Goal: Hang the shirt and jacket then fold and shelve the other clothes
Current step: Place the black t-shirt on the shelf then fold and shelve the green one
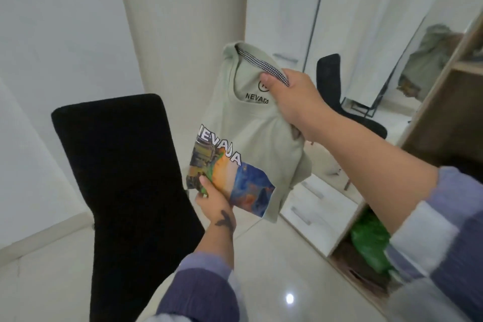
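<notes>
A pale green T-shirt (257,136) with a colourful "NEVADA" print is folded narrow and held up in the air at the middle of the view. My right hand (292,97) grips it at the collar, thumb over the neckline. Below, my left hand (215,200) holds its lower left corner, thumb on the print. The shirt's bottom edge hangs free above the floor.
A black chair (125,185) stands at the left, close to the shirt. An open wooden wardrobe (444,102) is at the right, with a green bag (371,240) and dark clothes at its bottom. White drawers (318,206), a mirror and glossy floor tiles lie beyond.
</notes>
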